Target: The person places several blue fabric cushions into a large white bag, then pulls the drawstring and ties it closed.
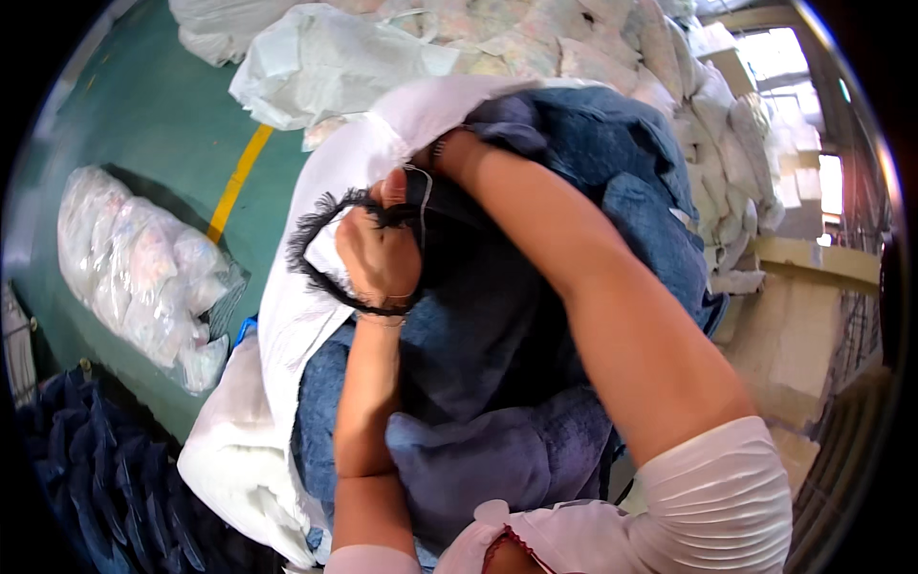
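Note:
A large white woven sack (pixel 287 287) lies before me with its mouth spread around blue fabric pieces (pixel 595 129). Over its left part is my left hand (pixel 380 244), thumb up, with a frayed black fabric strip (pixel 308 265) looped around the hand and wrist. The fingers curl against dark cloth; whether they grip the strip cannot be told. A thin pale string (pixel 428 194) hangs beside the thumb. My right hand (pixel 439 147) reaches to the sack's upper rim, its fingers hidden behind the white fold. A purplish-blue padded piece (pixel 495 459) lies nearest my body.
Piled white bags (pixel 502 43) stand beyond the sack. A clear plastic bag of pale material (pixel 143 273) lies on the green floor, left of a yellow line (pixel 240 183). Dark blue cloth (pixel 107 473) is heaped at lower left. Cardboard (pixel 782 344) stands at right.

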Available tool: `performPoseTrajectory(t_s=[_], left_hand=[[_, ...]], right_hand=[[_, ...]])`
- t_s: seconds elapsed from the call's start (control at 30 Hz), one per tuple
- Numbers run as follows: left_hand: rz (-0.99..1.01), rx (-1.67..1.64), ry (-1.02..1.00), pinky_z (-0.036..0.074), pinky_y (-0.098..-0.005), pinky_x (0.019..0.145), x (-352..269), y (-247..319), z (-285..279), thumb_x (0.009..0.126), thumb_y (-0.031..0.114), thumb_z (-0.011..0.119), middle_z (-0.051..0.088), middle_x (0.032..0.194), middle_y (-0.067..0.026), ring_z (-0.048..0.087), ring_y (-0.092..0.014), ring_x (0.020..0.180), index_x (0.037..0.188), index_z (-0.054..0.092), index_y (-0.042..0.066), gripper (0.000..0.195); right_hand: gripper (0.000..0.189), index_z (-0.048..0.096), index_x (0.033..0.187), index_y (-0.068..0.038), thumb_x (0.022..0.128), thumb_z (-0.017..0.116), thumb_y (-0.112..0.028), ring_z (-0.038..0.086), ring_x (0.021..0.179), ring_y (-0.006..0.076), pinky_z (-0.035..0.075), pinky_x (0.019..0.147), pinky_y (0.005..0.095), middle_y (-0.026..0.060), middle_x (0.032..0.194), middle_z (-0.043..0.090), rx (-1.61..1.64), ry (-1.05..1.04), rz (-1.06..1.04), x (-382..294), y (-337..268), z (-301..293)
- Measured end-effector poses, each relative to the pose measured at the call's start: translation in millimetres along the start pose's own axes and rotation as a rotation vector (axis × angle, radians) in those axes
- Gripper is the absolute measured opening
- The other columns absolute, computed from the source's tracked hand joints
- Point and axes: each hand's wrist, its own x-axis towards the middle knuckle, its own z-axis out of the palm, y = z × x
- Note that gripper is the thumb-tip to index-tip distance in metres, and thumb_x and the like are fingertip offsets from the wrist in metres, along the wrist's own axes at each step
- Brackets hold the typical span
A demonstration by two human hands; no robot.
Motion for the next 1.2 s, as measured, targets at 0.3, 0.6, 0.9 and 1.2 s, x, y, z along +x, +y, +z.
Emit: performPoseTrajectory(t_s=[0.3,0.6,0.9,1.2], left_hand=[[0.263,0.171,0.045,0.050,-0.0348,0.074,-38.5,-22.6,24.8,0.092,0.018,0.054,0.068,0.091,-0.0152,0.065,-0.031,0.086,0.102,0.068,0.006,0.021],[0.146,0.165,-0.158,0.040,-0.0303,0.100,-52.1,-40.4,6.5,0.095,0.018,0.043,0.061,0.121,-0.0158,0.055,-0.025,0.115,0.122,0.055,-0.006,0.038],[0.163,0.439,-0.078,0.048,-0.0306,0.087,-58.3,-55.3,22.1,0.096,0.033,0.050,0.067,0.106,-0.0186,0.063,-0.026,0.101,0.110,0.063,-0.001,0.039],[0.433,0.287,-0.009,0.044,-0.0371,0.071,-52.0,-43.5,48.4,0.098,0.021,0.048,0.058,0.081,-0.0177,0.057,-0.031,0.075,0.084,0.051,-0.002,0.028]], right_hand=[[0.038,0.066,0.112,-0.010,0.078,0.062,-0.027,0.053,0.117,0.0306,0.038,0.102,0.0417,0.0148,0.122,0.060,-0.076,-0.090,0.122,-58.6,-15.3,-30.3],[0.076,0.051,0.118,0.003,0.067,0.077,-0.047,0.062,0.094,0.0331,0.050,0.080,0.0416,0.0203,0.098,0.062,-0.148,0.435,0.371,-307.2,52.3,-173.8],[0.088,0.049,0.125,-0.002,0.063,0.073,-0.060,0.051,0.110,0.0282,0.035,0.096,0.0369,0.0145,0.116,0.057,-0.274,0.074,0.511,-256.7,137.7,-54.2],[0.078,0.052,0.115,-0.005,0.060,0.080,-0.052,0.048,0.109,0.0265,0.033,0.096,0.0374,0.0118,0.111,0.055,-0.359,0.481,0.516,-296.9,139.0,-52.3]])
